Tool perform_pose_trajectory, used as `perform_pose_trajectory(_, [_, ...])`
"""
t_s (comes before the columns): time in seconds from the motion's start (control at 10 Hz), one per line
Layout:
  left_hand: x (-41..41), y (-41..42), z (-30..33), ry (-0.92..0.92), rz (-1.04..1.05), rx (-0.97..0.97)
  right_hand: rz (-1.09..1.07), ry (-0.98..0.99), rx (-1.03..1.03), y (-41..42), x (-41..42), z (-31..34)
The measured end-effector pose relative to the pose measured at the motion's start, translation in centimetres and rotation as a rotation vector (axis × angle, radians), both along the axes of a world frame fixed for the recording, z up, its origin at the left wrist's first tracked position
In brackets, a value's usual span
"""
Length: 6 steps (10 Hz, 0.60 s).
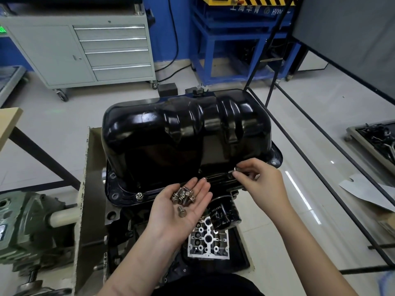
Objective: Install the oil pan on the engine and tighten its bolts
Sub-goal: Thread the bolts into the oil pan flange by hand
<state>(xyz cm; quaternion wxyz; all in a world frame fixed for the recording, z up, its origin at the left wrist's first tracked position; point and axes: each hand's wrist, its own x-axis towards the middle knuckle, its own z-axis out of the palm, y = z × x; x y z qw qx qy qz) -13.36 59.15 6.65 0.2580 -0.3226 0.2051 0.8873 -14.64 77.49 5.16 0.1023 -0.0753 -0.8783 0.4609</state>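
Note:
The glossy black oil pan (183, 133) sits upside-down on the engine (119, 218), its flange along the near edge. One bolt (139, 196) stands in the flange at the near left. My left hand (181, 210) lies palm up just in front of the flange, fingers relaxed, carrying a small heap of several silver bolts (183, 197). My right hand (258, 180) pinches a single bolt (235, 169) at a flange hole on the near right side. A black oil filter (224, 212) juts out beneath the hands.
A grey drawer cabinet (96, 50) on castors stands at the back left, a blue steel frame (235, 43) behind the engine. A black tube rack (320, 146) runs along the right. A green gearbox (27, 227) sits at the near left, and a parts tray (378, 139) at far right.

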Motion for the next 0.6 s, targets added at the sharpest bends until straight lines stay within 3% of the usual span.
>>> perform_pose_trajectory(0.3, [0.0,-0.09,-0.25,-0.003,-0.013,0.005,0.102,-0.021,0.326,0.08,-0.37,0.43])
perform_pose_trajectory(0.6, [-0.42,-0.99,-0.32,-0.013,0.047,0.028,0.183,0.011,0.471,-0.63,-0.79,0.96])
